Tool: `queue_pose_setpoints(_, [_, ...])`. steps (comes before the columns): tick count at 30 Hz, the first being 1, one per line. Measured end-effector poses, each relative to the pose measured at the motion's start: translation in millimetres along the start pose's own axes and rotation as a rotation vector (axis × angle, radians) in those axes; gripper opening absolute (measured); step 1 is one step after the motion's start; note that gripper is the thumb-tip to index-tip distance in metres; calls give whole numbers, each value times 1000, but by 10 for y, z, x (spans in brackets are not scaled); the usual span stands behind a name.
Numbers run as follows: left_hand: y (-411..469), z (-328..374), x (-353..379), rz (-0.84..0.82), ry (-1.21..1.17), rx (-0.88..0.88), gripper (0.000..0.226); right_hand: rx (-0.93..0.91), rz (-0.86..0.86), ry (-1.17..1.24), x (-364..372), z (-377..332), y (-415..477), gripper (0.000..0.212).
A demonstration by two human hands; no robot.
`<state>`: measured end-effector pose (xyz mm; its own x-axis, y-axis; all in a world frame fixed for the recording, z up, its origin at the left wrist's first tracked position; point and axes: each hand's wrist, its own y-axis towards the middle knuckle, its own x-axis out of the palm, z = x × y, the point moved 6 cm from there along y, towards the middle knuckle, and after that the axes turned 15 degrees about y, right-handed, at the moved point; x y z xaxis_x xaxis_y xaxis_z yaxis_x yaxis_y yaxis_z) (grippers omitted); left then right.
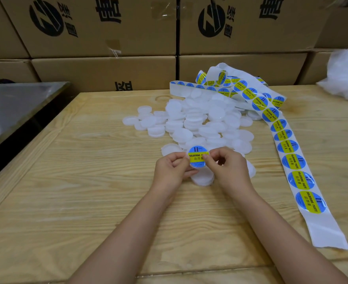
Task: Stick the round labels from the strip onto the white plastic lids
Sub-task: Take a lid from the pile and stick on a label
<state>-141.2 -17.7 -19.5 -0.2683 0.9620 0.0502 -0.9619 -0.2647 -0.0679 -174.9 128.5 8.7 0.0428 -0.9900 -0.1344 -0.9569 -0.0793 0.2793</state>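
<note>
Both hands hold one white lid upright above the wooden table, its face covered by a round blue and yellow label (197, 157). My left hand (172, 171) grips the lid's left edge. My right hand (228, 167) pinches its right edge, thumb pressing on the label. A pile of bare white lids (199, 119) lies just behind, and one more lid (202, 178) sits under my hands. The label strip (291, 158) runs from a tangle at the back down the right side of the table.
Stacked cardboard boxes (107, 29) wall off the back. A metal tray or table (15, 107) stands at the left. A white plastic bag (347, 76) lies at the far right. The wooden table (87, 181) is bare in front and at the left.
</note>
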Motion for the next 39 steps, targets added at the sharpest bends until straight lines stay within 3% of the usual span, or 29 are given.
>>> queue_pose_setpoints(6, [-9, 13, 14, 40, 19, 50, 11, -117, 21, -116, 24, -69, -13, 13])
queue_pose_setpoints(11, [-10, -1, 32, 44, -52, 35, 6, -132, 135, -134, -7, -63, -42, 17])
queue_pose_setpoints(16, [-13, -13, 46, 6, -178, -12, 6, -64, 200, 110, -28, -33, -44, 41])
queue_pose_setpoints(21, [-40, 14, 102, -62, -195, 9, 13, -95, 218, 129, 5, -8, -77, 14])
queue_pose_setpoints(26, [-107, 52, 183, -101, -62, 78, 10, -29, 319, 119, -51, 45, -43, 31])
queue_pose_setpoints(33, [-106, 65, 145, -67, -155, 72, 14, 51, 143, 191, 85, 35, -55, 39])
queue_pose_setpoints(39, [-75, 38, 69, -72, -303, -39, 14, -53, 43, 217, 112, -53, -77, 29])
